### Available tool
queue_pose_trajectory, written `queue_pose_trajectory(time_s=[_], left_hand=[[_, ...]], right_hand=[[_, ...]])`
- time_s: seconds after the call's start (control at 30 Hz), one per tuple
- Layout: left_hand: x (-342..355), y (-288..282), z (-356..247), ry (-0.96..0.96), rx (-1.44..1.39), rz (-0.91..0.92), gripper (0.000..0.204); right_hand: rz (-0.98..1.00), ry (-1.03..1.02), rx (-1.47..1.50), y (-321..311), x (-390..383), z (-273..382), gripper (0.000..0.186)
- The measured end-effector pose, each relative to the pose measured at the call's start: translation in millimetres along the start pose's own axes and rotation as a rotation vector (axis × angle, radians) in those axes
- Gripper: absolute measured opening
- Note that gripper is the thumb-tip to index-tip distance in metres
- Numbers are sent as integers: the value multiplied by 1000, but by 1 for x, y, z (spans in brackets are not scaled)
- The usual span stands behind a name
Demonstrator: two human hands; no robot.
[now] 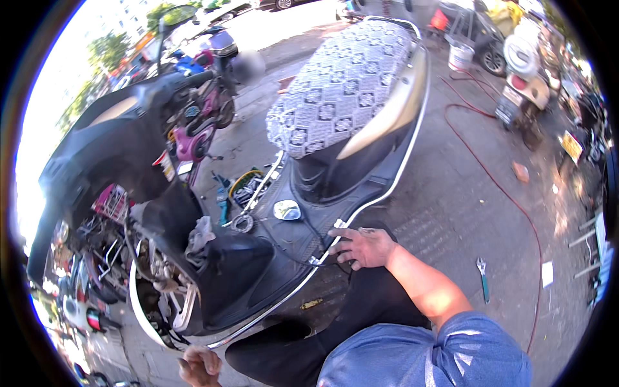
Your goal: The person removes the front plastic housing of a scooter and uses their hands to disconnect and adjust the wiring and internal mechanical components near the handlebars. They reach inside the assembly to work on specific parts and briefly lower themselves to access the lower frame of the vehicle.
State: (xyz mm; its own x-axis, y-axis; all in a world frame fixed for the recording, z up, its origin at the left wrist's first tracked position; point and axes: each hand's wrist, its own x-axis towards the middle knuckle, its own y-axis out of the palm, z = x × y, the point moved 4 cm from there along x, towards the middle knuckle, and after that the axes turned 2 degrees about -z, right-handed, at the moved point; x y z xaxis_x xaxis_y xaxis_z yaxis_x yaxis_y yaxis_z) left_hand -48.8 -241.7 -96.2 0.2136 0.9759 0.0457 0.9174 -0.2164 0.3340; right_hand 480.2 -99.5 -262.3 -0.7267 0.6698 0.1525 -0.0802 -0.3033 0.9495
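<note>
A scooter with a patterned fabric seat cover (342, 84) stands in front of me, its front panel parted to bare the inner parts (177, 290). My right hand (364, 247) is open, fingers spread, over my knee beside the silver rail (387, 193) along the footboard. I see nothing in it. Low at the left, near the scooter's front end, my left hand (200, 366) has its fingers curled closed; whatever they hold, if anything, is hidden. A round-cornered mirror (287, 209) and a roll of tape (242, 223) lie on the footboard (309, 213).
A basket of metal parts (250, 187) sits beyond the footboard. On the ground are an adjustable wrench (483, 282), a small yellow object (311, 303), a brick piece (520, 171) and a long red hose (493, 171). Other scooters (525, 93) and a white bucket (460, 57) stand around.
</note>
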Motion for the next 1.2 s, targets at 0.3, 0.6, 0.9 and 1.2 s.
queue_pose_trajectory(time_s=[0.3,0.6,0.9,1.2], left_hand=[[-51,-23,30,-111,-194,-207,69],[-20,-193,-261,132,483,-1490,29],[-78,-199,-298,-93,501,-1660,27],[-62,-203,-183,320,211,-1153,42]], right_hand=[[49,41,60,-2,16,-4,90],[-50,-92,-92,-6,-14,-8,88],[-37,-30,-28,-4,-11,-5,87],[-28,-90,-23,4,-11,2,95]])
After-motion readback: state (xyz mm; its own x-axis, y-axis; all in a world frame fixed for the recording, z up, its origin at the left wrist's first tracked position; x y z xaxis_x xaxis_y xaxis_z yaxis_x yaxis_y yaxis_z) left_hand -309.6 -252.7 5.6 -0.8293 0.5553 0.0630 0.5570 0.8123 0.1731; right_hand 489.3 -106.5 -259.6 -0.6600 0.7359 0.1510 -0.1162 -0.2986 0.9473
